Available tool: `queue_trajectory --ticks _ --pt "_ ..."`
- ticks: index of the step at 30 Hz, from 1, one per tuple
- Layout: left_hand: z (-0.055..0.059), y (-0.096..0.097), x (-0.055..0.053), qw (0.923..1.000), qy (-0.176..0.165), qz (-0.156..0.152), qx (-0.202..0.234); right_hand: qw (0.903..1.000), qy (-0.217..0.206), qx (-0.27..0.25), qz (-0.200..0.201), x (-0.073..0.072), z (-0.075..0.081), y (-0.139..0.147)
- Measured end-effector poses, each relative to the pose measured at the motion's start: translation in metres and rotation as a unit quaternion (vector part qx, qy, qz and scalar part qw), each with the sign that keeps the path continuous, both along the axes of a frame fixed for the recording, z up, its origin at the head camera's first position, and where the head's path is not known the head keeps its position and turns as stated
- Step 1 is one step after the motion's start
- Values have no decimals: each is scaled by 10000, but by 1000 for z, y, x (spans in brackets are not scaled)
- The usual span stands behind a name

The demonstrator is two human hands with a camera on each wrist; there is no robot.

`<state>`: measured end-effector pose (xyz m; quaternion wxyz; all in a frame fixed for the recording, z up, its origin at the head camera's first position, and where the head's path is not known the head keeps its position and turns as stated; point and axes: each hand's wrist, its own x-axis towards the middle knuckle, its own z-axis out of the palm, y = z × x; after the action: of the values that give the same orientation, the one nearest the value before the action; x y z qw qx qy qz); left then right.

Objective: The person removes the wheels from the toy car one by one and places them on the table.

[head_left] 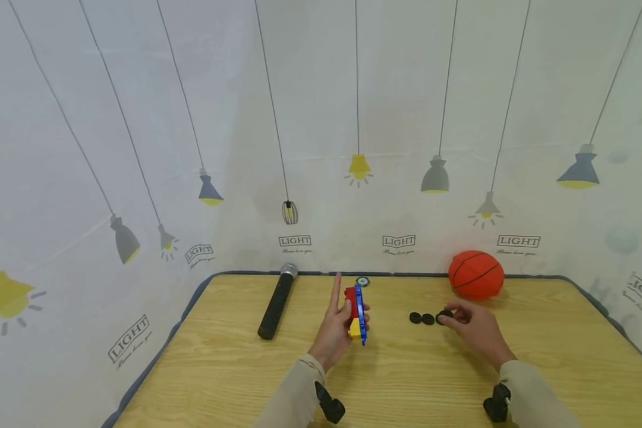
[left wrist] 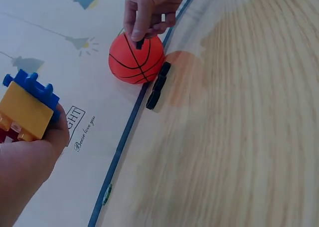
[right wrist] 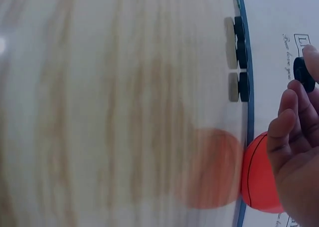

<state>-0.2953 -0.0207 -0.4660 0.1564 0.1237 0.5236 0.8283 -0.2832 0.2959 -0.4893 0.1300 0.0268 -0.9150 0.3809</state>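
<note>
My left hand [head_left: 331,333] holds a toy of red, yellow and blue plastic blocks [head_left: 355,312] on its side, thumb against the red part and index finger stretched out. In the left wrist view the toy's yellow block [left wrist: 26,110] and blue knobbed base [left wrist: 37,90] face the camera. Between thumb and fingertips my right hand [head_left: 481,331] pinches a small black toy wheel [right wrist: 303,74], raised above the wood. Below it, more black wheels [head_left: 421,318] lie in a short row on the table; the left wrist view shows three of these wheels [left wrist: 158,86].
A black microphone [head_left: 277,303] with a silver head lies left of my left hand. At the back edge of the wooden table [head_left: 219,362] is a small round disc [head_left: 362,281]. An orange toy basketball [head_left: 476,274] sits behind my right hand, against the lamp-patterned backdrop [head_left: 321,119].
</note>
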Motion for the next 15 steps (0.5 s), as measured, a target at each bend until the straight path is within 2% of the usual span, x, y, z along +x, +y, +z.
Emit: queue_trajectory --ticks 5,15 --pt "2 -3 0 9998 32 -211 11 9997 -225 67 -98 -2 -4 9" --pt "3 -3 2 9992 -265 -221 -204 9974 -632 295 -157 -4 -7 20"
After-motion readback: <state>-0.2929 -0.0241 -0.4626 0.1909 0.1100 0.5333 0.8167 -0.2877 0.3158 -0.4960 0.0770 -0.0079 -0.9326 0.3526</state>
